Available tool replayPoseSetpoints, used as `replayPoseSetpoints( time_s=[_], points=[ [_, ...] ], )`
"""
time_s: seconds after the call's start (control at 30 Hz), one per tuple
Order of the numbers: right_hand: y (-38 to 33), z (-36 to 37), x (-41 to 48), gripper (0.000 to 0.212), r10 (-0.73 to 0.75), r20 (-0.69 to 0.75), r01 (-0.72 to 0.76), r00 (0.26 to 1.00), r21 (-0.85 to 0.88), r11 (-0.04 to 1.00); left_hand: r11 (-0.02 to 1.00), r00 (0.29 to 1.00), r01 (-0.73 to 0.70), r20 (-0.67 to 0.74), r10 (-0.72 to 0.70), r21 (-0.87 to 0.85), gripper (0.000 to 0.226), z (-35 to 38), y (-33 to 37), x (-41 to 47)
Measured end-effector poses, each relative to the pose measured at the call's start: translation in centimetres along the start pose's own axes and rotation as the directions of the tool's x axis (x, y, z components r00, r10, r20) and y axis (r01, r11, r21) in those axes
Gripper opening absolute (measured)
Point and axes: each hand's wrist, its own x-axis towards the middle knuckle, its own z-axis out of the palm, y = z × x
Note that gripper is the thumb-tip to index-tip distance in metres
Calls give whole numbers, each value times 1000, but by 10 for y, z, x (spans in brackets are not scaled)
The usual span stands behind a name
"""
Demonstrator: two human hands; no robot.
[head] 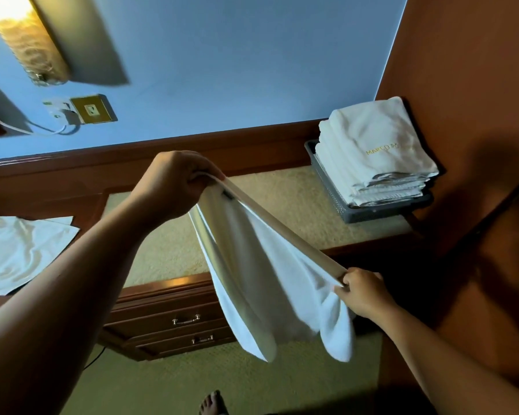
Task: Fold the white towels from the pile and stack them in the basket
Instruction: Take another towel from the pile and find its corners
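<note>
A white towel (264, 283) hangs doubled in the air above the desk's front edge. My left hand (174, 181) grips one end of its top hem and my right hand (363, 292) pinches the other end, pulling the hem taut. At the back right a grey basket (381, 212) holds a stack of folded white towels (372, 151), the top one bearing gold lettering. More white cloth (21, 250) lies spread on the left.
The desk has a beige top (282, 199) and dark wooden drawers (174, 322) with metal handles below. An orange wall (468, 85) closes the right side. A wall socket with a cable (93, 110) sits at the upper left. A bare foot (213, 404) stands on the carpet.
</note>
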Motion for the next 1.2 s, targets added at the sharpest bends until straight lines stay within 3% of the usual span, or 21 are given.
replayPoseSetpoints(
  time_s=[0.13,0.27,0.33,0.4,0.43,0.5,0.57,0.63,0.77,0.83,0.9,0.93,1.0,1.07,1.1,1.13,1.2],
  points=[
    [16,12,2,38,54,-139,-46,989,63,997,997,995,72,-79,-68,40,22,11,-22,-9],
    [14,7,16,37,302,-316,-138,899,451,882,991,988,74,-142,-59,107,25,25,-51,-25],
    [16,3,24,49,311,-456,-39,834,513,857,976,992,77,-115,-54,203,20,31,-68,-38],
    [14,-8,25,47,188,-539,119,821,484,867,942,972,222,-129,-194,254,17,35,-88,-53],
    [14,-12,22,45,88,-547,202,833,447,871,910,934,351,-144,-326,220,16,35,-97,-60],
    [18,-14,20,43,-150,-525,332,838,271,904,782,777,622,-134,-614,24,12,36,-110,-74],
    [24,-9,24,45,-345,-485,399,804,8,917,634,632,739,-95,-769,-228,13,42,-112,-83],
    [28,-7,30,51,-345,-461,379,817,-21,925,546,558,734,-99,-824,-403,14,51,-102,-83],
    [10,-18,30,62,-174,-536,363,826,270,892,628,523,689,-351,-776,-361,22,62,-74,-82],
    [-12,-31,24,49,-169,-585,410,794,308,859,692,553,551,-417,-721,-466,26,61,-64,-80],
    [-34,-44,17,48,-183,-588,449,788,345,824,675,621,356,-376,-688,-647,30,59,-50,-73],
    [-44,-51,13,49,-200,-578,476,791,376,795,683,674,311,-353,-648,-661,31,60,-44,-67],
    [-66,-66,6,48,-283,-559,562,779,424,710,829,836,311,-280,-471,-466,33,64,-29,-60],
    [-88,-81,-2,40,-411,-546,664,731,426,615,950,960,217,-128,-250,-226,29,75,-6,-59],
    [-97,-88,-6,34,-477,-531,706,700,418,571,970,988,146,-21,-153,-196,23,80,5,-61],
    [-105,-93,-9,32,-532,-510,735,676,410,540,968,992,94,99,-72,-234,22,86,14,-65],
    [-114,-99,-15,42,-596,-476,763,647,413,498,921,956,76,290,41,-381,44,97,20,-74]
  ],
)
